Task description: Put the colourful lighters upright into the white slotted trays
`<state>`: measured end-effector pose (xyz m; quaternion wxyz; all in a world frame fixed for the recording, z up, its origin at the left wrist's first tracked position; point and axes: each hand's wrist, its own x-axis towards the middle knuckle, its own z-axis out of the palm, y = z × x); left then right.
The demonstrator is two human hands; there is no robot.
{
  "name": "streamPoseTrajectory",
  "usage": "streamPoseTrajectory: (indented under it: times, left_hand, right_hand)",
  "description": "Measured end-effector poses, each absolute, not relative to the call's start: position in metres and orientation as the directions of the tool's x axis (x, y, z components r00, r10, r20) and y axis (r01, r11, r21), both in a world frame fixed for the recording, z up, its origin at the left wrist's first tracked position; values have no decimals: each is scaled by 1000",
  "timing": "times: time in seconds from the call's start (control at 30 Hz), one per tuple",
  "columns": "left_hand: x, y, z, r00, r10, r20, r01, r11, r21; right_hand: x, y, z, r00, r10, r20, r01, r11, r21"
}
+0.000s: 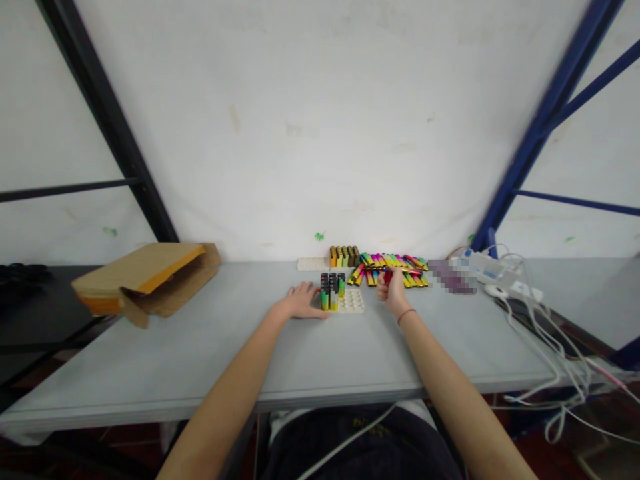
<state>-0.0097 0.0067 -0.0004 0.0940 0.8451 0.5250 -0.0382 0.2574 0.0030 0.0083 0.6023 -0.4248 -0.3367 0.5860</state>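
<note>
Table, L hand at tray, R hand prob. holding lighter

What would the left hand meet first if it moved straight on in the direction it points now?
Most likely the upright lighters in the white tray, just beyond the left hand; depth is unclear.

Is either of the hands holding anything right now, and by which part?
The right hand pinches a red lighter in its fingertips; which part cannot be told. The left hand holds nothing, lying flat on the table beside the white tray.
</note>
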Motion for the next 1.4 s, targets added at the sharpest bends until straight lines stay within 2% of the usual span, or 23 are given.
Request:
streamPoseTrajectory:
  times: [0.17,0.5,0.7,1.13,1.33,1.4]
  left_hand:
    - [-9,6,1,441,883,-158,896,-427,120]
    - [-10,6,2,447,880,-163,894,-433,113]
    - [-8,4,4,436,885,-162,899,-422,114]
    - [-9,6,1,436,885,-165,899,-420,121]
    - [-8,4,3,432,887,-164,901,-416,123]
    - [-8,4,3,444,880,-166,895,-428,126]
  right_hand:
    - [258,1,14,176,976,-127,-416,-43,-908]
    - [252,0,11,175,973,-148,-380,-72,-922]
    - [254,-2,17,161,977,-139,-429,-58,-902]
    - [249,-1,9,106,983,-150,-355,-103,-929]
    - [247,2,7,40,991,-127,-327,-107,-939]
    - [246,4,1,13,998,-61,-283,-55,-958]
